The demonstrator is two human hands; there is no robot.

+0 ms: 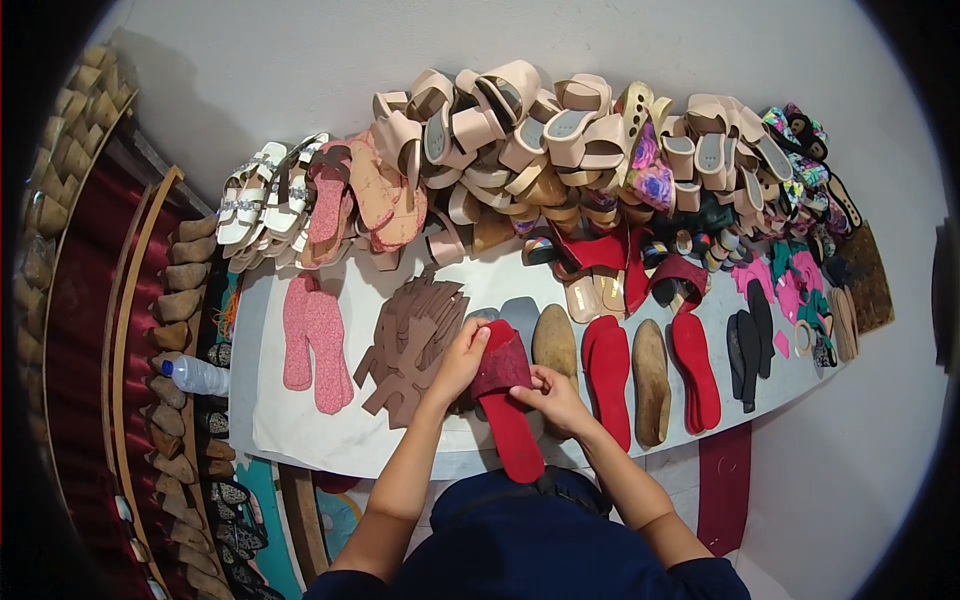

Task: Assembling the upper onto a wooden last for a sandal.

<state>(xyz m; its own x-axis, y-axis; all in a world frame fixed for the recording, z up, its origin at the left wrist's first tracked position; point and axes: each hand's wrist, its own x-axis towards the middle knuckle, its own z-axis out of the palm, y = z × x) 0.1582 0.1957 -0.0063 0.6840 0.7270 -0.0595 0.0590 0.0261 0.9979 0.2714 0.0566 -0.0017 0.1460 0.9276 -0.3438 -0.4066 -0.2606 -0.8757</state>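
Between my two hands is a red slipper point(517, 440) with a dark red strap across its front, held above the table's near edge. My left hand point(463, 362) grips it by the toe end, at the left side of the strap. On the other side, my right hand point(555, 398) pinches the strap's right edge. Just beyond the slipper stands a wooden shoe last point(554, 342), partly hidden by my right hand. Red insoles point(607, 375) lie to the right of it, then another wooden last point(652, 385) and more red insoles point(697, 370).
A pile of brown cut strap pieces point(415, 335) and pink patterned insoles point(318, 345) lie left on the table point(380, 445). Heaped beige sandals point(490, 130) line the back wall. Black insoles point(745, 350) lie right. Shelves of wooden lasts point(180, 330) and a plastic bottle point(197, 376) stand left.
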